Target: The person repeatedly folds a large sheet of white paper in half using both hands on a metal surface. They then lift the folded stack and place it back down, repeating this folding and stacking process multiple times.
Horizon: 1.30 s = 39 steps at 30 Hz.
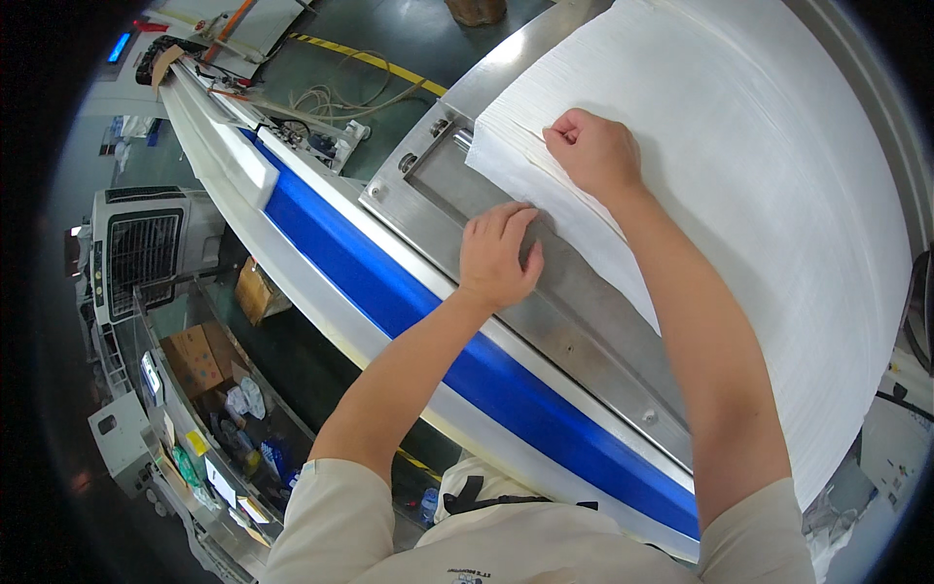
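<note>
A thick stack of thin white sheets (pixel 749 185) with a curved outline fills the right side, its layered edge towards me. My right hand (pixel 595 154) is closed on top of this edge, its fingers curled in. What they hold, if anything, is hidden. Below the layers, a loose white sheet (pixel 579 222) hangs out over a metal tray (pixel 603 326). My left hand (pixel 501 255) hovers over or rests on the tray's near side, thumb apart from the bent fingers. Its fingertips come close to the loose sheet's edge; whether they touch it I cannot tell.
A blue padded strip (pixel 389 292) runs along the machine's white front rail, between me and the tray. Bolts stud the tray frame. Hoses (pixel 336 97) lie on the floor beyond. On the left stand a cart with cardboard boxes (pixel 195 360) and a grey-white grilled unit (pixel 146 253).
</note>
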Tool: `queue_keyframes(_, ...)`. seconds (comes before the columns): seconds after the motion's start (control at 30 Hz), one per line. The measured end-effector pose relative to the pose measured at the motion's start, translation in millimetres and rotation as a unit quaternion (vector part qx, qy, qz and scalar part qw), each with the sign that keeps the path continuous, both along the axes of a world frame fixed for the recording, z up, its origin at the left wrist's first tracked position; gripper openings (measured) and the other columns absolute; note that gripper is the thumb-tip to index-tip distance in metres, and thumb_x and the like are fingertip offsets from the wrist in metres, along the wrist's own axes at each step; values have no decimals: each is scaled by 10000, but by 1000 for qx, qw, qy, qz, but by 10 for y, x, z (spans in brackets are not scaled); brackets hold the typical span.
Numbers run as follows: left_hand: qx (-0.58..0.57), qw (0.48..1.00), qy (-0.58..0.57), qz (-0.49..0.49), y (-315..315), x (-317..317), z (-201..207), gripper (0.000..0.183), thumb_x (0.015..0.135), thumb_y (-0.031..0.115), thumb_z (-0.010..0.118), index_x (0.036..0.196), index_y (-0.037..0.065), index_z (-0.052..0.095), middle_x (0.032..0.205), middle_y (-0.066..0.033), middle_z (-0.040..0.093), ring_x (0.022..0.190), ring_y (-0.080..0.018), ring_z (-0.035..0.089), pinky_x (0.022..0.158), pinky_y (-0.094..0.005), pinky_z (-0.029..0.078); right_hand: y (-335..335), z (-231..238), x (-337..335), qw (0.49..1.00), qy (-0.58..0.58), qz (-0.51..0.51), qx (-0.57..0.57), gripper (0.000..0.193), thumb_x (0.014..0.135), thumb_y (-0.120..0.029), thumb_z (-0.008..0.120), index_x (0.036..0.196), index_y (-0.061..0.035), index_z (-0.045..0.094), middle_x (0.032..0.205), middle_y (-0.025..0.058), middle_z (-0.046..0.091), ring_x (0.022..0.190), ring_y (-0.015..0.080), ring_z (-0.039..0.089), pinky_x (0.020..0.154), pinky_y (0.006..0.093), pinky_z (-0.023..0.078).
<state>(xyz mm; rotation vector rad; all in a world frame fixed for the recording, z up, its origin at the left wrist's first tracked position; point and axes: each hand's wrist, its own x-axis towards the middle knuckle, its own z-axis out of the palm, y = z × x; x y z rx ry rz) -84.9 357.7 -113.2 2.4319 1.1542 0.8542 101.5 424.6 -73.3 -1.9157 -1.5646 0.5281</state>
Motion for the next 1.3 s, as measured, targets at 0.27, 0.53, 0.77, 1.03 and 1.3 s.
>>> queue_keyframes(0.27,158,986,50,9,673,129,237,549,720,104,604,1262,74,525,1267,-104,540,1172,-281,509,986,-437,363,24,-80,44,998,-50,-2,43,169,798,-288,693,792,-120,680,684,41,667,619,242,635,581,354,496)
queue_keyframes(0.53,175,982,69,2,745,46,127,482,707,86,601,1188,104,567,1216,-61,571,1166,-226,529,987,-412,371,24,-47,52,998,-36,4,45,173,808,-277,655,773,-109,667,713,96,671,663,308,647,601,413,515)
queue_keyframes(0.77,196,978,69,-4,733,-25,134,428,692,98,622,1119,116,587,1109,-42,604,1105,-215,552,935,-392,386,29,-14,125,999,-18,14,49,186,808,-275,654,767,-95,667,723,102,674,666,306,650,606,403,516)
queue_keyframes(1.03,193,975,110,12,797,114,264,476,635,139,642,1109,133,597,1000,-47,602,982,-237,554,928,-412,383,22,-25,129,999,-6,3,32,192,805,-283,652,793,-95,684,731,100,678,671,306,650,615,397,516)
queue_keyframes(1.3,215,966,143,-10,849,-8,266,317,631,176,656,939,138,592,974,-40,597,969,-237,553,911,-431,385,42,-10,33,1000,-11,-8,20,198,800,-294,691,811,-96,692,732,74,680,667,256,648,627,348,509)
